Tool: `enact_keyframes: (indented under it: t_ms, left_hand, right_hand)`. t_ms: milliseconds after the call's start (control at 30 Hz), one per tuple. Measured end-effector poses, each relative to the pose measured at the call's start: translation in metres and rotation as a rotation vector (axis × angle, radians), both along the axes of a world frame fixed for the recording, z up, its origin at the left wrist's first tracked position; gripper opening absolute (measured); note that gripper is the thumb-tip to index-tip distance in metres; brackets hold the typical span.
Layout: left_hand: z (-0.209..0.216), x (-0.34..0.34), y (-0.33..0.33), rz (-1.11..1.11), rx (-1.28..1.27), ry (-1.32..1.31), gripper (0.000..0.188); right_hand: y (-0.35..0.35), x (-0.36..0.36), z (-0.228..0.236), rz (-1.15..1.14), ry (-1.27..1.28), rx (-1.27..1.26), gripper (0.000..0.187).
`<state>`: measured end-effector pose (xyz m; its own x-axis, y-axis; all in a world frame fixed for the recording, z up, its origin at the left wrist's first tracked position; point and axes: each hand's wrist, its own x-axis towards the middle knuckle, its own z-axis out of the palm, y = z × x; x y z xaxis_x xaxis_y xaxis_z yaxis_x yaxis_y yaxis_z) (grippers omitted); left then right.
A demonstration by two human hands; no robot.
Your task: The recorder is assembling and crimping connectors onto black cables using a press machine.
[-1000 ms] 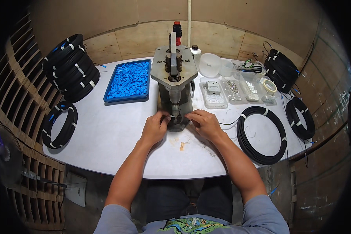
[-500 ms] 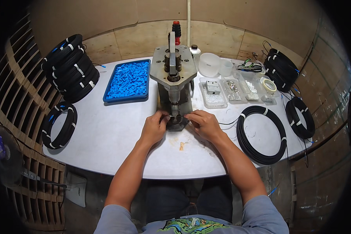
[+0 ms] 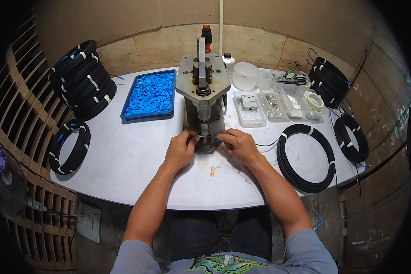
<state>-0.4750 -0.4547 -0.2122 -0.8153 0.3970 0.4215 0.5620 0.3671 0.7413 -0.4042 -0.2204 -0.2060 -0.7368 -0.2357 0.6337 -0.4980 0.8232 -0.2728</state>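
Note:
Both my hands work at the base of a metal bench press [image 3: 182, 82], under its ram [image 3: 204, 112]. To the left of the ram, my left hand [image 3: 181, 148] is closed in a pinch; what it holds is too small to make out. On the other side, my right hand [image 3: 240, 144] pinches a thin black cable. That cable [image 3: 267, 145] runs off to the right into a large black cable coil [image 3: 282, 157] bound with white tape. The fingertips of both hands are near each other, with the tip of the ram just above and between them.
Left of the press sits a blue tray [image 3: 147, 117] full of small blue connectors [image 3: 150, 93]. Stacked black coils [image 3: 89, 84] and a single coil [image 3: 55, 155] stand farther left. Clear trays of small parts [image 3: 271, 107], white tubs [image 3: 245, 76] and more coils [image 3: 331, 82] line the right.
Both hands stay almost in place at the press, with only slight finger movement. The fan head at the far left has turned a little.

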Motion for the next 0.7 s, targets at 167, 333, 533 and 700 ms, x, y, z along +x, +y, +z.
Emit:
enact_keyframes:
  t_ms: [167,333,533,700]
  left_hand:
    - [-0.0014,-0.001,-0.0003,0.001,-0.001,0.005,0.018]
    - [-0.0009,-0.001,-0.0003,0.002,-0.004,0.009,0.018]
    - [-0.0005,-0.0002,-0.0004,0.002,-0.009,0.024,0.017]
    - [-0.0001,-0.0002,0.0,0.003,0.0,0.006,0.017]
  right_hand:
    - [-0.0004,0.002,0.0027,-0.002,-0.031,0.009,0.037]
    - [-0.0003,0.0032,0.0038,-0.004,-0.032,0.023,0.037]
    - [-0.0008,0.0037,0.0043,-0.001,-0.04,0.016,0.038]
    - [-0.0009,0.0038,0.0032,0.002,-0.038,0.015,0.039]
